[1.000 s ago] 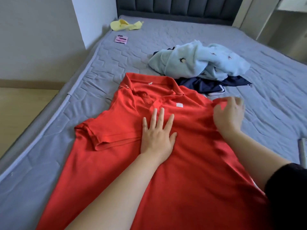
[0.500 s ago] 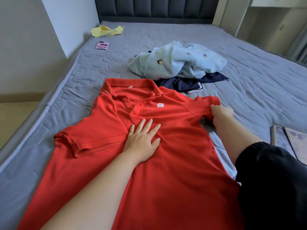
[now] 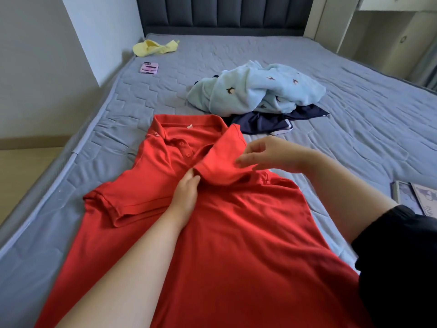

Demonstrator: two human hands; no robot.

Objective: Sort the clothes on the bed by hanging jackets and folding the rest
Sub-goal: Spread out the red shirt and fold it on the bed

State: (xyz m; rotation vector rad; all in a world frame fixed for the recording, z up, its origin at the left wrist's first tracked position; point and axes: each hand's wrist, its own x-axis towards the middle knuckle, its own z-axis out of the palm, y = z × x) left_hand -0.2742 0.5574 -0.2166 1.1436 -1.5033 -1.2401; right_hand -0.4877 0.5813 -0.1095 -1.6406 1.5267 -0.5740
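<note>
A red polo shirt [image 3: 236, 233] lies face up on the grey mattress [image 3: 354, 129], collar away from me. Its right sleeve is folded inward over the chest. My right hand [image 3: 269, 153] pinches that sleeve near its cuff, a little above the shirt. My left hand [image 3: 186, 197] lies on the chest with its fingertips at the folded sleeve's cuff edge. Behind the shirt sits a crumpled light-blue fleece garment [image 3: 257, 88] with small dark motifs, on top of a navy garment [image 3: 276, 120]. A yellow garment [image 3: 153, 46] lies at the far left near the headboard.
A pink phone [image 3: 149, 67] lies on the mattress's left side. Booklets or papers [image 3: 413, 197] sit at the right edge of the bed. A wall corner stands to the left, a dark headboard [image 3: 224, 15] at the back, cabinets at the right.
My right hand has lifted the shirt's right sleeve and folded it inward across the chest. My left hand slid up from lying flat on the chest to the sleeve's cuff.
</note>
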